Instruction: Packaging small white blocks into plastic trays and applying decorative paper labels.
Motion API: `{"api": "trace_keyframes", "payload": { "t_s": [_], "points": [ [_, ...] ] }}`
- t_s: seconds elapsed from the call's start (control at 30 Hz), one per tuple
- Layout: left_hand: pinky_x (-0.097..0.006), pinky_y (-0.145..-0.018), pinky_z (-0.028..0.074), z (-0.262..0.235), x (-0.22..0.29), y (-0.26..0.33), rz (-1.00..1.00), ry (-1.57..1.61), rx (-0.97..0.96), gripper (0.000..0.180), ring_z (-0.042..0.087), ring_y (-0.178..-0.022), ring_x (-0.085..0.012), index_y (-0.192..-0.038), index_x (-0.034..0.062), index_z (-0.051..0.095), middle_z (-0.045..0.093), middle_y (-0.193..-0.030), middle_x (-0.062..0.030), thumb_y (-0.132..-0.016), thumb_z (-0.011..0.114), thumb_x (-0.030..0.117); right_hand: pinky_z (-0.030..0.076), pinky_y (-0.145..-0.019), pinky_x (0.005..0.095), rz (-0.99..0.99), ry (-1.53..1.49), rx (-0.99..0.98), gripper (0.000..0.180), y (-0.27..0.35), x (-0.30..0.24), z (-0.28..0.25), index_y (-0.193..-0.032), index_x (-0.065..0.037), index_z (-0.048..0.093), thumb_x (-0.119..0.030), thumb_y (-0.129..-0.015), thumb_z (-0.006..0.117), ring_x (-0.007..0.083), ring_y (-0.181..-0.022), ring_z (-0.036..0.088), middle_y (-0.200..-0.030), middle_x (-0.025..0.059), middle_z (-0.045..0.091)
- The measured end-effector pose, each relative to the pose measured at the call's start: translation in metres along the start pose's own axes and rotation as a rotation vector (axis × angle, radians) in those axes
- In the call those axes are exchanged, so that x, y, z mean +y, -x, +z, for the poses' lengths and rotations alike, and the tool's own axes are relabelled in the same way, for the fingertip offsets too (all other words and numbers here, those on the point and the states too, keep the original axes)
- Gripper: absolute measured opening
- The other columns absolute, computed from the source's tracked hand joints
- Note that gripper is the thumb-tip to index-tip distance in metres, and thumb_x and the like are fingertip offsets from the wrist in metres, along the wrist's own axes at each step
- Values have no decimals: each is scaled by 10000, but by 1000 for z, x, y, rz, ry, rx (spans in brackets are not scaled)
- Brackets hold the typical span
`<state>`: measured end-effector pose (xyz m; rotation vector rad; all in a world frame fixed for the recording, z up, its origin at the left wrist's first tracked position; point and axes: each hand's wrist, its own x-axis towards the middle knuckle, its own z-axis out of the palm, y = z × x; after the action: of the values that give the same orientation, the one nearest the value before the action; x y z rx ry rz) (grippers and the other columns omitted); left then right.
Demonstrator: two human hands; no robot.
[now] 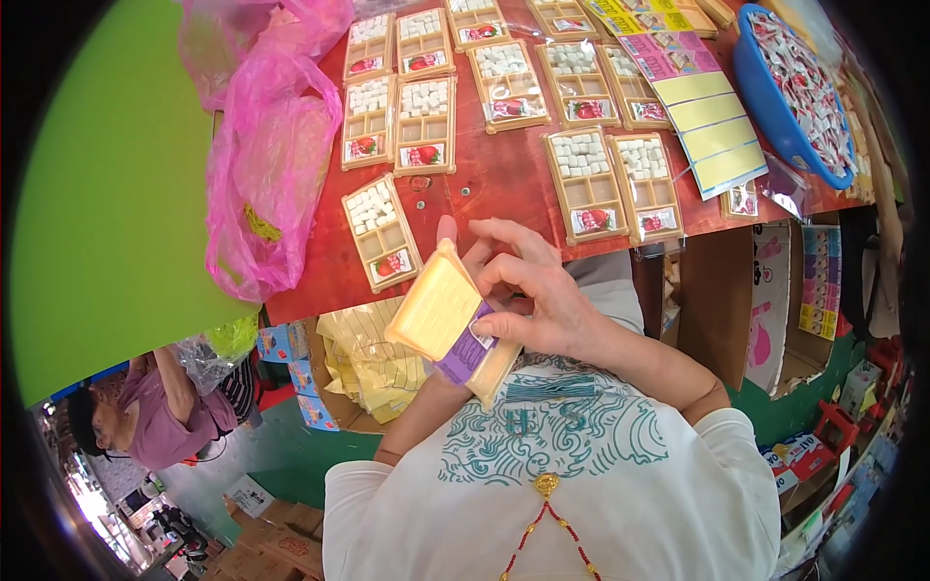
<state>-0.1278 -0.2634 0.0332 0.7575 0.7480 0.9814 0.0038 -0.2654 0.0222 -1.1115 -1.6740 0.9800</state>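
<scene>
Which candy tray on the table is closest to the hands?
The tilted tray at the table's near edge, just left of the hands. It lies askew and alone; the other trays sit in straighter rows farther back or to the right.

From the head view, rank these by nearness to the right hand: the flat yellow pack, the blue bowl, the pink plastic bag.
Measured from the right hand:
1. Flat yellow pack: touching it, held just to its left.
2. Pink plastic bag: left side of the table.
3. Blue bowl: far right corner.
</scene>
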Motion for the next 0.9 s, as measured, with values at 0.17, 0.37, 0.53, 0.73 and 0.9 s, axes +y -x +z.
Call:
{"api": "trace_keyframes", "payload": {
  "t_s": [0.17,0.37,0.53,0.73,0.9],
  "points": [
    [-405,-955,479,-17,-7,3,-14,269,3,713,526,-1177,-270,-1538,172,66,386,-1412,-165,-982,462,379,321,-1026,475,158,-239,-101,293,-3,2,-2,-872,-65,610,-226,-704,788,322,-1247,415,-1347,154,442],
    [-416,-973,469,-31,-7,7,-71,367,33,644,539,-1176,-265,-1482,57,255,488,-1337,-159,-994,375,460,456,-944,304,390,-722,-33,225,-5,5,2,-808,-38,569,-98,-727,770,218,-1178,456,-1252,99,463],
    [-440,-1035,423,-22,2,16,-43,540,-55,544,511,-1236,-272,-1442,12,298,484,-1367,-161,-1015,352,346,454,-787,282,235,-313,136,223,-7,17,-7,-801,-40,562,-141,-749,754,175,-1030,518,-1110,90,552],
    [-412,-1022,441,-27,-8,10,-62,337,89,495,537,-1202,-245,-1414,3,318,517,-1306,-154,-955,474,104,471,-748,261,561,-604,95,347,-5,20,-8,-1171,-10,549,-175,-885,656,93,-843,532,-1029,34,561],
    [-382,-1024,433,-28,-18,7,-26,389,113,475,540,-1189,-222,-1405,5,332,524,-1294,-136,-951,460,67,466,-706,276,195,-54,19,401,3,25,3,-1162,14,541,-169,-838,688,113,-892,558,-999,51,586]
  ]
}}
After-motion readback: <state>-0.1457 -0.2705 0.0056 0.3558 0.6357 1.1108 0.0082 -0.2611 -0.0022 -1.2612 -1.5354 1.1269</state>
